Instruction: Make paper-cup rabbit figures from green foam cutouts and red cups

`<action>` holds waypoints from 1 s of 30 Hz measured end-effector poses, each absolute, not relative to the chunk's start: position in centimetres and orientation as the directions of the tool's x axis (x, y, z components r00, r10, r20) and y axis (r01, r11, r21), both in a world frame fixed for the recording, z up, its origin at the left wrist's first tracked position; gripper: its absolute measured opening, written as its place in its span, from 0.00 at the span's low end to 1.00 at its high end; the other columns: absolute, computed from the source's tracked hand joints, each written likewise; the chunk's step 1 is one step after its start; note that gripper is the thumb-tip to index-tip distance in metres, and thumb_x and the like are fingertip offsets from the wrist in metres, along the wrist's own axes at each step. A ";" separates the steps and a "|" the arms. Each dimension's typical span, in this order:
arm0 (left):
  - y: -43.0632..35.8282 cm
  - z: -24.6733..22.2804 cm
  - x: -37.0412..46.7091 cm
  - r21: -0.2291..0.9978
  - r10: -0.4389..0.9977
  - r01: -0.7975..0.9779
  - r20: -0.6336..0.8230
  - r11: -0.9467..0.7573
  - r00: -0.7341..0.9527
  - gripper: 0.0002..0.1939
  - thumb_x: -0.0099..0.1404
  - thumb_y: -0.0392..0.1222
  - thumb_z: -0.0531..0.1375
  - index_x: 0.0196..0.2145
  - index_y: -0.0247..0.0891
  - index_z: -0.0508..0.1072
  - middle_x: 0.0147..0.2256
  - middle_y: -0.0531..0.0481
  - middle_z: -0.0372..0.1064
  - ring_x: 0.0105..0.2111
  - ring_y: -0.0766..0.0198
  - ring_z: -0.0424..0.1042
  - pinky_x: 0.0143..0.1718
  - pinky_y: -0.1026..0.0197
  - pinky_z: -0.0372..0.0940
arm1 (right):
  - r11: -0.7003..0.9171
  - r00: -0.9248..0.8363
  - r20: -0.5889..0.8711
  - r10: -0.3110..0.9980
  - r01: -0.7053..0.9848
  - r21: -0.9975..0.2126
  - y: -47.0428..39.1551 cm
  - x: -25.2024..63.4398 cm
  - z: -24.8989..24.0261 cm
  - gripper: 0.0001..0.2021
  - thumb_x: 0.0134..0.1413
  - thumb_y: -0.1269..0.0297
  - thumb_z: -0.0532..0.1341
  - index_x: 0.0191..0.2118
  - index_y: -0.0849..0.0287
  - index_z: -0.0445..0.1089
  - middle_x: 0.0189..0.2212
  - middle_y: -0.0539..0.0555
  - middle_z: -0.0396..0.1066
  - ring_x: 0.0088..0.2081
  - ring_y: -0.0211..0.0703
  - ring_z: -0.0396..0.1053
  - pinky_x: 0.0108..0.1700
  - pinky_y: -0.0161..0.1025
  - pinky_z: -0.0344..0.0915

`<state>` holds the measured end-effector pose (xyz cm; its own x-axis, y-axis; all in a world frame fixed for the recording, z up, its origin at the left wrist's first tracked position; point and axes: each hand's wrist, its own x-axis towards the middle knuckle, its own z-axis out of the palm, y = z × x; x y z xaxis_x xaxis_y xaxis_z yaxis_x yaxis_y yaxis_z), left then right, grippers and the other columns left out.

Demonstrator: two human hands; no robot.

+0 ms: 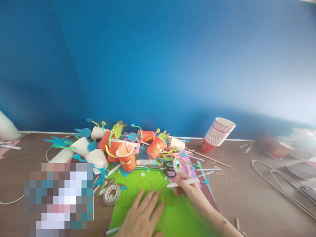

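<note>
My left hand (144,212) lies flat with fingers spread on a bright green sheet of paper (182,214). Thin drawn outlines show on the sheet, among them a circle (144,186) just beyond my fingertips. In my right hand (184,186) is a white pen (189,182), held in a writing grip. Its tip points left, over the sheet; whether it touches the paper I cannot tell. Black-handled scissors (169,171) and a roll of tape (181,165) lie just beyond my right hand. Left of the sheet sits a white tape dispenser (112,194).
Decorated paper cups (127,158) with coloured straws and paper cutouts crowd the back of the table. A leaning stack of cups (218,135) stands at the back right, before the blue wall (158,65). Cables (276,177) run along the right; a pixelated patch covers the lower left.
</note>
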<state>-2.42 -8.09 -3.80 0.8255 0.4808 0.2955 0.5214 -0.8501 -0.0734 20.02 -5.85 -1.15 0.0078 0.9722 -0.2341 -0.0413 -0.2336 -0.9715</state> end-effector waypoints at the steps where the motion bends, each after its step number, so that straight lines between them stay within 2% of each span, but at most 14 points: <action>1: -8.0 -3.9 -2.2 -0.063 0.483 0.520 0.287 -0.852 0.827 0.27 0.67 0.56 0.51 0.57 0.38 0.64 0.55 0.43 0.67 0.55 0.54 0.62 0.55 0.52 0.54 | -0.215 0.015 -0.215 0.977 0.026 -0.976 -6.1 20.2 -1.3 0.18 0.48 0.50 0.63 0.20 0.58 0.64 0.14 0.48 0.67 0.19 0.35 0.61 0.24 0.33 0.55; 4: -7.7 -4.0 -1.8 -0.003 0.505 0.525 0.263 -0.851 0.822 0.25 0.68 0.55 0.51 0.57 0.40 0.63 0.55 0.43 0.66 0.55 0.54 0.62 0.56 0.50 0.53 | -0.194 0.016 -0.194 0.981 0.148 -0.970 -6.8 20.7 -2.0 0.15 0.47 0.53 0.64 0.21 0.57 0.62 0.14 0.47 0.66 0.17 0.34 0.56 0.21 0.33 0.50; 7: -7.4 -3.6 -1.8 0.044 0.503 0.508 0.237 -0.860 0.831 0.24 0.68 0.56 0.51 0.56 0.42 0.64 0.53 0.43 0.68 0.55 0.53 0.63 0.58 0.47 0.52 | -0.183 0.024 -0.182 0.983 0.184 -0.966 -7.2 21.0 -2.6 0.13 0.44 0.59 0.65 0.21 0.56 0.61 0.14 0.46 0.65 0.17 0.34 0.54 0.20 0.33 0.48; 11: -7.2 -3.1 -2.0 0.007 0.473 0.488 0.255 -0.873 0.843 0.22 0.68 0.56 0.50 0.54 0.44 0.67 0.52 0.44 0.69 0.54 0.55 0.64 0.58 0.48 0.51 | -0.198 0.039 -0.194 0.980 0.218 -0.956 -7.1 21.1 -2.7 0.12 0.45 0.61 0.62 0.19 0.55 0.59 0.12 0.47 0.64 0.16 0.36 0.55 0.20 0.35 0.49; 15: -7.3 -3.9 -2.1 -0.036 0.455 0.487 0.302 -0.872 0.838 0.20 0.67 0.56 0.52 0.52 0.46 0.68 0.52 0.44 0.69 0.55 0.55 0.63 0.60 0.46 0.46 | -0.209 -0.001 -0.219 0.976 0.298 -0.931 -7.2 21.0 -2.8 0.10 0.45 0.64 0.60 0.20 0.54 0.57 0.13 0.47 0.63 0.17 0.36 0.55 0.20 0.35 0.49; 20: -7.4 -4.5 -2.2 -0.055 0.444 0.481 0.303 -0.875 0.843 0.22 0.65 0.53 0.55 0.55 0.45 0.65 0.54 0.42 0.66 0.57 0.53 0.60 0.61 0.42 0.42 | -0.193 -0.036 -0.218 0.975 0.343 -0.919 -7.5 20.9 -2.9 0.09 0.45 0.66 0.58 0.20 0.54 0.56 0.13 0.46 0.61 0.17 0.36 0.53 0.20 0.34 0.49; 25: -7.6 -3.8 -2.2 -0.026 0.459 0.483 0.270 -0.875 0.846 0.23 0.66 0.50 0.56 0.56 0.44 0.64 0.55 0.41 0.66 0.57 0.52 0.60 0.61 0.41 0.45 | -0.145 -0.035 -0.176 0.984 0.422 -0.895 -7.6 21.0 -3.1 0.10 0.45 0.68 0.58 0.19 0.54 0.56 0.13 0.45 0.58 0.18 0.35 0.52 0.20 0.33 0.49; 30: -7.7 -4.8 -2.4 0.031 0.473 0.483 0.265 -0.875 0.840 0.23 0.66 0.49 0.55 0.58 0.44 0.62 0.57 0.42 0.63 0.58 0.50 0.58 0.61 0.39 0.45 | -0.143 -0.036 -0.175 0.984 0.430 -0.892 -7.5 21.1 -3.3 0.10 0.45 0.69 0.58 0.19 0.55 0.56 0.14 0.44 0.59 0.18 0.34 0.53 0.20 0.32 0.49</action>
